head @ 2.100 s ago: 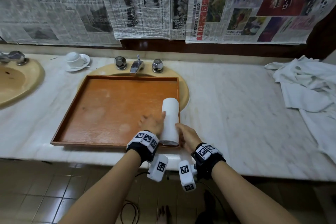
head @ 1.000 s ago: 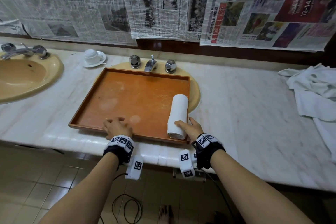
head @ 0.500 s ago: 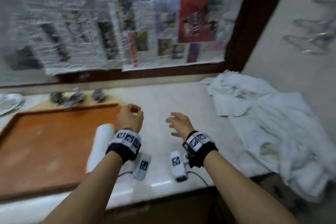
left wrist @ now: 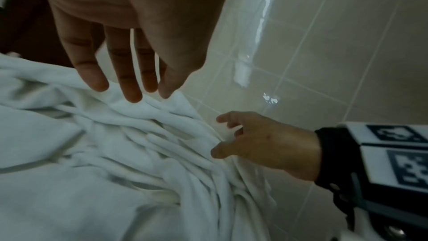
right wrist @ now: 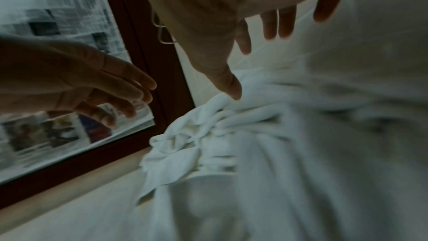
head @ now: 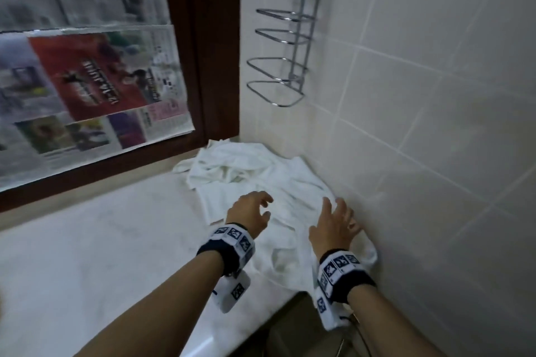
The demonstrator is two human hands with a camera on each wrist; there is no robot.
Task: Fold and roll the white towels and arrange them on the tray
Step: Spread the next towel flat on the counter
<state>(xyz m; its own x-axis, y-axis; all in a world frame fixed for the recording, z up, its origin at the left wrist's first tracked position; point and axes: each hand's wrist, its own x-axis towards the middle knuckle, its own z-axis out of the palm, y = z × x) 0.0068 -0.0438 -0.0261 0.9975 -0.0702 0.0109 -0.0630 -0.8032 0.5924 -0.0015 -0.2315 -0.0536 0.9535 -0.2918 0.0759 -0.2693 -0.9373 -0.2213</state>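
Observation:
A crumpled pile of white towels lies in the counter's far right corner, against the tiled wall. Both hands reach over it with nothing in them. My left hand hovers above the pile's left part, fingers loosely spread. My right hand is spread over the pile's right edge by the wall; its thumb seems to touch a fold, though contact is unclear. The towels fill the left wrist view and the right wrist view. The tray and the rolled towel are out of view.
A tiled wall stands close on the right with a chrome wire rack mounted above the pile. A dark wooden frame with newspaper backs the marble counter. Bare counter stretches to the left of the towels.
The view has swung right, away from the tray. Both hands let go of the rolled towel on the tray and moved right across the counter to the loose towel pile.

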